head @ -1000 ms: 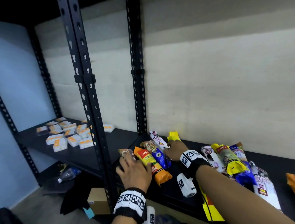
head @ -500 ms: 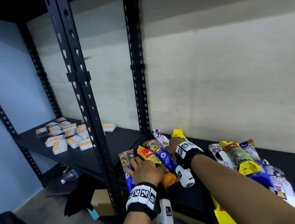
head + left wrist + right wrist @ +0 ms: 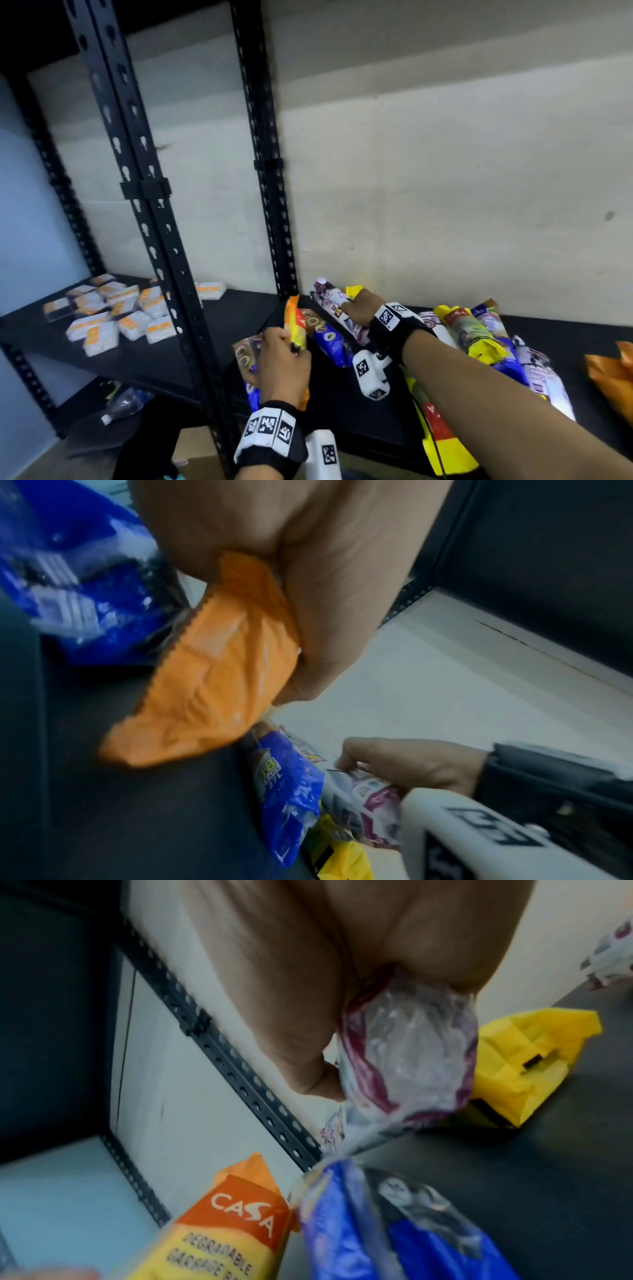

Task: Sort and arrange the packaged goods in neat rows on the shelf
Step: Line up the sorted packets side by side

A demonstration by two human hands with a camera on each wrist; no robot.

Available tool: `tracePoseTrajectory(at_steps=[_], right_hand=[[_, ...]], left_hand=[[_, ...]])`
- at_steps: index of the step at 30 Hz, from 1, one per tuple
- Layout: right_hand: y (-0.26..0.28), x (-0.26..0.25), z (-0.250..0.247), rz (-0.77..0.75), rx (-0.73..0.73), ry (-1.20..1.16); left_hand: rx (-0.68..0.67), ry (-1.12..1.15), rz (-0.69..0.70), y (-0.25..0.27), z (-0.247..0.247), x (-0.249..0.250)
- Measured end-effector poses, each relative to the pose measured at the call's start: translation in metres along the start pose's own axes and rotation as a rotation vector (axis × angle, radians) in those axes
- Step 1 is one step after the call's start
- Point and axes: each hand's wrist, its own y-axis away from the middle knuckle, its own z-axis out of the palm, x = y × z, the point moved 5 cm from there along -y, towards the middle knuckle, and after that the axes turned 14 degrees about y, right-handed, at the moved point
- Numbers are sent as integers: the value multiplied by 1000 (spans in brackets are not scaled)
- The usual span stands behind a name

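**Both hands on packs at the shelf's left end**

Head view: the left hand grips the orange pack, tilted up off the black shelf. The right hand clasps the white-and-maroon pack, just beside a blue pack.

Left wrist view: the orange pack juts from the closed left hand, above the shelf.

Right wrist view: the right hand wraps the white-and-maroon pack; a yellow pack lies behind.

Dim, bluish light; wide-angle bending at edges; motion blur in wrist views.
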Motion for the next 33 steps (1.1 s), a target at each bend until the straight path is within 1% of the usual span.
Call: tracePoseTrajectory(at_steps=[1,4,7,9,12,14,17,22,26,29,33], right_hand=[[7,3,-8,-11,8,-53],[38,18,-28,44,-1,-215],[81,36,-44,39,-4,-408],[111,53,-52,60,19,-484],[149,80,-62,10,133,-464],[173,102,-62,18,155,-474],[204,142,-66,87,202,-507],[253,200,-85,198,334,-495],[289,236,-100,266,394,-472],[309,257,-108,304,420,-495],[322,286,-111,396,465,-543]], left_hand=[[31,23,34,1,-2,4],[108,101,158,9,-5,20],[80,266,221,29,5,37],[26,346,230,47,19,47],[-91,424,230,78,36,65],[-178,468,215,97,48,75],[-312,528,150,125,71,85],[-485,575,144,171,107,108],[-565,580,179,204,133,128],[-636,614,167,224,152,138],[-727,549,177,248,177,152]])
